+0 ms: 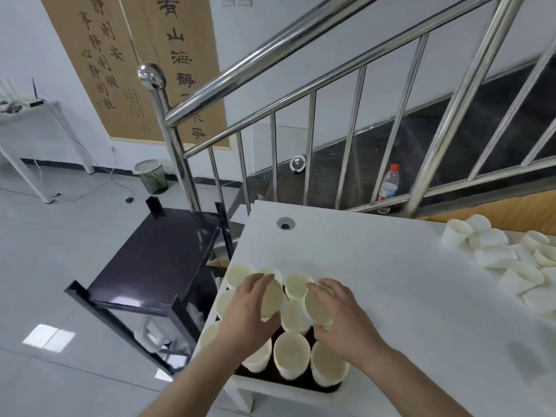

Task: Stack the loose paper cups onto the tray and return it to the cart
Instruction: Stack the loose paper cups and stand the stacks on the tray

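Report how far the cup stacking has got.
Done: many cups already stand upright on the dark tray at the white table's near-left corner. In hand: the left hand and right hand each hold a cup among them. Left: a heap of loose cups lies at the table's right, and the tray is not yet on the black cart.

A dark, shallow rectangular tray (pixel 304 383) sat at the near left corner of the white table (pixel 376 260), crowded with upright cream paper cups (pixel 291 355), mouths open. Two more cream cups (pixel 270 299) were held tilted above them. A loose heap of white paper cups (pixel 508 254) lay toppled at the table's far right. The black metal cart (pixel 156 257) stood just left of the table.
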